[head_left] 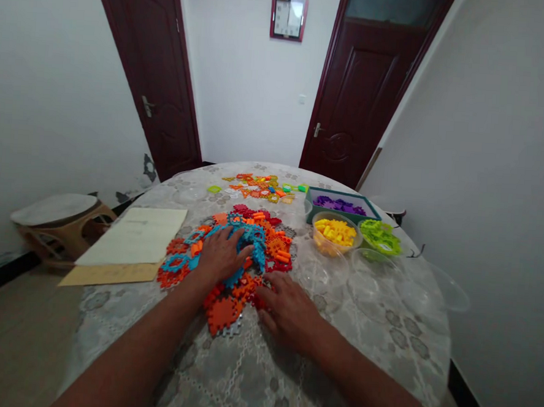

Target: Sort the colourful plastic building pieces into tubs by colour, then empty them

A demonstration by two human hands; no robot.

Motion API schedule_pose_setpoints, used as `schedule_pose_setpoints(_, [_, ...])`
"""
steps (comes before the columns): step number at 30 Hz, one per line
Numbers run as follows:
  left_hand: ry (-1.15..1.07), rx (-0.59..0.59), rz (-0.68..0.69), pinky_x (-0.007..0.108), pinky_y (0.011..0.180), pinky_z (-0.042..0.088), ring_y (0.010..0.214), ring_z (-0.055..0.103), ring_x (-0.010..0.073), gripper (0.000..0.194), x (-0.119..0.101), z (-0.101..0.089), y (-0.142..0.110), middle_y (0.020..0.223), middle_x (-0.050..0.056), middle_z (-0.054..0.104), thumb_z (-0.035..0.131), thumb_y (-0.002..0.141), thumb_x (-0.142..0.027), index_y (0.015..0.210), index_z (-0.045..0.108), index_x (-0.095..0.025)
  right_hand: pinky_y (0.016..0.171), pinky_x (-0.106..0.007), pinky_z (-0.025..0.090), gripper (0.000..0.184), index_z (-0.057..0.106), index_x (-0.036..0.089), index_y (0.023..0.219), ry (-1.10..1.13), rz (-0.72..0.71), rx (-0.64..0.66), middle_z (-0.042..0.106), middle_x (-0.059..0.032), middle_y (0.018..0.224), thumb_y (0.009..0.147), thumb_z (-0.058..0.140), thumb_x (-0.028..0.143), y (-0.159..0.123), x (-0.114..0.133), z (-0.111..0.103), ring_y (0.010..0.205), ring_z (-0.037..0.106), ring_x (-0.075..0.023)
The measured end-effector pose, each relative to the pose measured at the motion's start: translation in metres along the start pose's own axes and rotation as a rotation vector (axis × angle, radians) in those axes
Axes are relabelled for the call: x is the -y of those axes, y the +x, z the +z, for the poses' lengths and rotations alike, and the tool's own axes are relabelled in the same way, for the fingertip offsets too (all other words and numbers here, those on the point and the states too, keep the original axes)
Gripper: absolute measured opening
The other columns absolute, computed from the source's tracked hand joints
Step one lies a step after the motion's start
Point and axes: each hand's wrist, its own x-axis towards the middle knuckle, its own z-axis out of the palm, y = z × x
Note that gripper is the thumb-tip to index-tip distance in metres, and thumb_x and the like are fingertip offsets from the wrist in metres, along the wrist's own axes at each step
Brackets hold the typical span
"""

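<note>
A heap of toothed plastic building pieces in orange, red and blue lies on the table. My left hand [223, 253] rests palm down with spread fingers on the blue building pieces [257, 238]; what is under the palm is hidden. At the near right edge of the heap, my right hand [290, 304] has its fingers bent and apart, the tips touching red building pieces [256, 298]. Orange building pieces [223, 312] lie between the two hands, at the heap's near end.
Beyond the heap lie small mixed pieces [259, 187]. To the right stand a box [343, 216] of purple pieces, tubs of yellow pieces [337, 232] and green pieces [380, 236], and clear plastic tubs [322, 280]. Paper sheets [131, 238] overhang the left table edge.
</note>
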Motion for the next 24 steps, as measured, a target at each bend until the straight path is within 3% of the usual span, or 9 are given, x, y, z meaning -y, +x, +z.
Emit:
schedule_pose_setpoints(4, [-0.085,-0.008,0.016,0.052,0.118,0.042,0.14,0.055,0.0326,0.051,0.002,0.003,0.014,0.15,0.016,0.06,0.048,0.105,-0.049,0.15,0.054,-0.023,0.122,-0.054,0.04,0.045,0.059,0.022,0.141,-0.011,0.012,-0.059,0.055,-0.014,0.154,0.097,0.065,0.024,0.014,0.006,0.039,0.145,0.047,-0.0323])
schedule_pose_setpoints(7, [-0.162,-0.016,0.073,0.048,0.121,0.04,0.142,0.054,0.0288,0.048,0.003,0.005,0.025,0.151,0.016,0.059,0.048,0.105,-0.035,0.151,0.051,-0.021,0.125,-0.055,0.034,0.051,0.056,0.025,0.146,0.006,0.004,-0.124,0.051,-0.0124,0.159,0.096,0.064,0.02,0.01,0.007,0.053,0.148,0.045,-0.031])
schedule_pose_setpoints(10, [-0.175,0.04,0.077,0.045,0.123,0.039,0.146,0.05,0.0275,0.059,0.006,0.005,0.032,0.155,0.015,0.055,0.055,0.094,-0.02,0.153,0.048,-0.02,0.126,-0.053,0.034,0.051,0.057,0.025,0.144,0.039,-0.004,-0.147,0.053,-0.0117,0.157,0.094,0.063,0.017,0.007,0.007,0.054,0.147,0.045,-0.0296])
schedule_pose_setpoints(14, [-0.097,0.18,0.052,0.051,0.119,0.043,0.144,0.052,0.0357,0.078,0.011,0.005,0.034,0.16,0.017,0.048,0.071,0.085,-0.03,0.158,0.045,-0.025,0.126,-0.054,0.033,0.05,0.059,0.025,0.142,0.072,0.011,-0.152,0.054,-0.0116,0.156,0.093,0.063,0.015,0.008,0.007,0.05,0.146,0.046,-0.0295])
schedule_pose_setpoints(17, [-0.061,0.147,0.026,0.053,0.116,0.044,0.139,0.055,0.0376,0.075,0.013,0.007,0.036,0.155,0.017,0.053,0.071,0.087,-0.038,0.157,0.047,-0.027,0.125,-0.056,0.034,0.051,0.058,0.025,0.143,0.085,0.011,-0.156,0.053,-0.012,0.157,0.093,0.062,0.015,0.008,0.007,0.051,0.146,0.046,-0.0304])
schedule_pose_setpoints(24, [-0.053,0.145,0.034,0.05,0.11,0.048,0.131,0.059,0.0362,0.072,0.011,0.007,0.051,0.147,0.015,0.058,0.072,0.084,-0.023,0.152,0.05,-0.027,0.126,-0.058,0.032,0.053,0.057,0.025,0.145,0.115,0.009,-0.156,0.052,-0.013,0.158,0.094,0.061,0.014,0.006,0.005,0.053,0.148,0.044,-0.031])
